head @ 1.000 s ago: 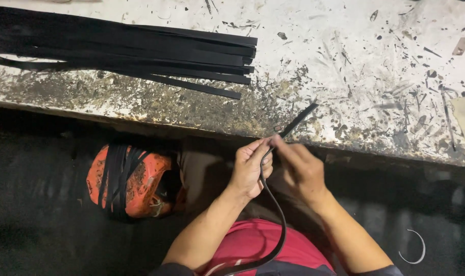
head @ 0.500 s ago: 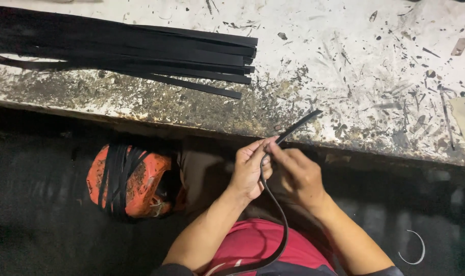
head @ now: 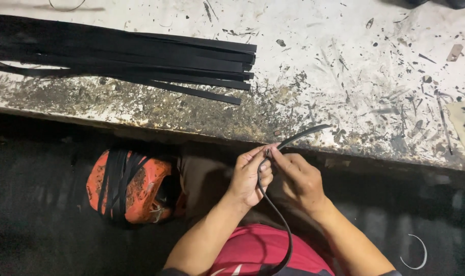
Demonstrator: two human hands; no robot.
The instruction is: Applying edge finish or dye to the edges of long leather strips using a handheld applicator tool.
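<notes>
Head view: I am pinching the black strip [head: 273, 204] between my left hand [head: 250, 176] and right hand [head: 300, 179]; its tip is now swinging flatter above my fingers, feeding through.

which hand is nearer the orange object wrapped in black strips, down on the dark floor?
Left. The left hand sits just right of the orange object wrapped in black strips; the right hand is farther right, beyond the left. Both pinch the thin black strip.
</notes>
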